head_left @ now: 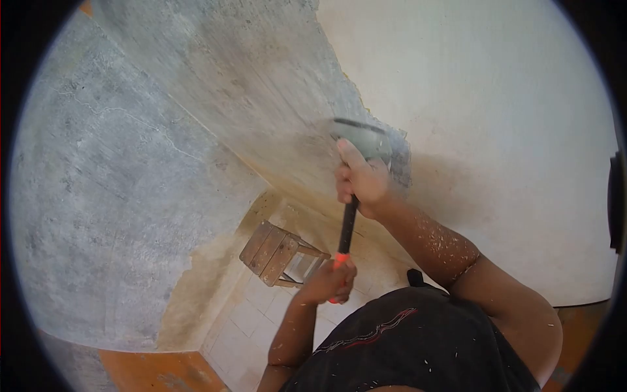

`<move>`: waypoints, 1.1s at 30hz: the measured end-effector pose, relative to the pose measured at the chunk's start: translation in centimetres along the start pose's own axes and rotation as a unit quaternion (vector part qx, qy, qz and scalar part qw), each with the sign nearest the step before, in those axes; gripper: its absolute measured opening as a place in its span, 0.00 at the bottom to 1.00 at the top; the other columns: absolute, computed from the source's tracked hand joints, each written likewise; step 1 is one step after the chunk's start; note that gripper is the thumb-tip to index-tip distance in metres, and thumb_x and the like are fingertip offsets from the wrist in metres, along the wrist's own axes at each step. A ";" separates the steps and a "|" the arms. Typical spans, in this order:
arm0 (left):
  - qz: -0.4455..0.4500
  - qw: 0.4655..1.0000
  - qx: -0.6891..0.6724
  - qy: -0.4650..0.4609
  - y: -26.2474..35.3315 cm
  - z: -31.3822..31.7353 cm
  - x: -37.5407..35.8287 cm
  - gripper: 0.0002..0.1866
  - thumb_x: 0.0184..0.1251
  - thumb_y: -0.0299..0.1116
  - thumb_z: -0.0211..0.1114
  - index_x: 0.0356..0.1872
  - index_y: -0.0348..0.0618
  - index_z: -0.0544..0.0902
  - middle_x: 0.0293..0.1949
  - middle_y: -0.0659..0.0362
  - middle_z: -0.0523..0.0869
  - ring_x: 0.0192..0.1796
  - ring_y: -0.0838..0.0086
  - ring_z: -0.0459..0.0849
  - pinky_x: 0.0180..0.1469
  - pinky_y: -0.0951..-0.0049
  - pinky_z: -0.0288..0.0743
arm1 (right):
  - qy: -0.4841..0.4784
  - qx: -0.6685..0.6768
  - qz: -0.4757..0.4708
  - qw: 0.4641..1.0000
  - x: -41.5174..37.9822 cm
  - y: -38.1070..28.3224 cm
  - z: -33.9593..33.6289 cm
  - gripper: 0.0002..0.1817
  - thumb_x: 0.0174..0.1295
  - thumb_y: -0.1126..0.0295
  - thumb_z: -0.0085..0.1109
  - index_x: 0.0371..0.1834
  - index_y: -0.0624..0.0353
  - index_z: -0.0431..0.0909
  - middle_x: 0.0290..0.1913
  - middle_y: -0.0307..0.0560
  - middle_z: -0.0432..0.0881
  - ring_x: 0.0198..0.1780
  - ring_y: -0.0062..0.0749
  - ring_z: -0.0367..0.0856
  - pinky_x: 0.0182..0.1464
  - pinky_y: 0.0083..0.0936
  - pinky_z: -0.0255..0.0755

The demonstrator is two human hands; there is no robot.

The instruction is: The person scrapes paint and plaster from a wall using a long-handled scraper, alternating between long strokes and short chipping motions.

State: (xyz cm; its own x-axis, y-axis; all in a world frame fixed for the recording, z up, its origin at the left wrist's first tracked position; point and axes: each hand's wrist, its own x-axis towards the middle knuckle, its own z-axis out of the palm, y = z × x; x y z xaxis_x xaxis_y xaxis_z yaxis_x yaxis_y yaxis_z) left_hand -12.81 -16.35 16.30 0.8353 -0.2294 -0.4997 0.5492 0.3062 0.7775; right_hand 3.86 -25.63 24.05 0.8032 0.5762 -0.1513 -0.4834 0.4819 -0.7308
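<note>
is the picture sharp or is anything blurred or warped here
Head view: strong fisheye, with black corners and the wall lines bowed; the scraper head at the plaster is motion-blurred, while the right hand, left hand and wooden stool are fairly sharp; soft even daylight, no glare, with a faint shadow on the white plaster beside the tool.

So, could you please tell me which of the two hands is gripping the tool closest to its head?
The right hand, high on the black handle just under the scraper head; the left hand holds the orange end.
</note>
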 end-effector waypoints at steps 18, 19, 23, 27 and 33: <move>0.266 0.953 0.056 0.135 -12.5 -0.1 1.8 0.36 0.54 0.70 0.48 0.27 0.37 0.69 0.12 0.64 0.66 0.13 0.81 0.62 0.15 0.81 0.53 | 0.025 0.004 0.036 0.999 -1.4 3.1 -4.7 0.20 0.61 0.52 0.51 0.19 0.49 0.60 0.14 0.32 0.59 0.12 0.18 0.56 0.15 0.20 0.54; 0.283 0.947 0.023 0.149 -12.3 0.2 2.0 0.33 0.58 0.66 0.48 0.21 0.39 0.69 0.11 0.64 0.65 0.12 0.81 0.62 0.15 0.80 0.52 | 0.014 0.013 0.035 0.999 -1.6 2.7 -4.5 0.20 0.61 0.52 0.51 0.19 0.49 0.60 0.14 0.32 0.58 0.12 0.18 0.55 0.14 0.20 0.53; 0.359 0.919 0.082 0.138 -8.1 0.9 2.2 0.26 0.68 0.49 0.47 0.13 0.41 0.68 0.12 0.64 0.67 0.14 0.82 0.62 0.17 0.79 0.52 | -0.037 0.044 0.001 0.998 -2.7 -1.4 -1.7 0.19 0.61 0.51 0.51 0.19 0.48 0.61 0.14 0.31 0.58 0.11 0.17 0.54 0.14 0.19 0.52; 0.297 0.940 0.081 0.149 -10.2 1.0 1.9 0.26 0.68 0.48 0.47 0.13 0.41 0.68 0.12 0.64 0.67 0.15 0.82 0.62 0.18 0.79 0.52 | 0.037 0.025 0.032 0.998 -2.7 1.0 -3.2 0.18 0.62 0.51 0.50 0.21 0.48 0.61 0.14 0.30 0.58 0.11 0.17 0.54 0.13 0.17 0.51; 0.355 0.922 0.080 0.132 -7.4 1.2 1.0 0.25 0.68 0.47 0.49 0.13 0.42 0.67 0.14 0.64 0.68 0.16 0.83 0.63 0.19 0.79 0.54 | -0.036 0.055 0.016 0.998 -2.6 -1.8 -1.1 0.18 0.61 0.50 0.51 0.21 0.46 0.60 0.13 0.30 0.57 0.11 0.15 0.52 0.13 0.16 0.49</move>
State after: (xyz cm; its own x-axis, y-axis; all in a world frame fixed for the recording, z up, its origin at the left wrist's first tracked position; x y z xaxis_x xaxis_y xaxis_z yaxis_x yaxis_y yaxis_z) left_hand -16.11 -19.92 10.48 0.9717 0.2155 0.0972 -0.1307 0.1469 0.9805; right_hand 3.04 -28.76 25.06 0.7623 0.6356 -0.1222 -0.5462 0.5306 -0.6482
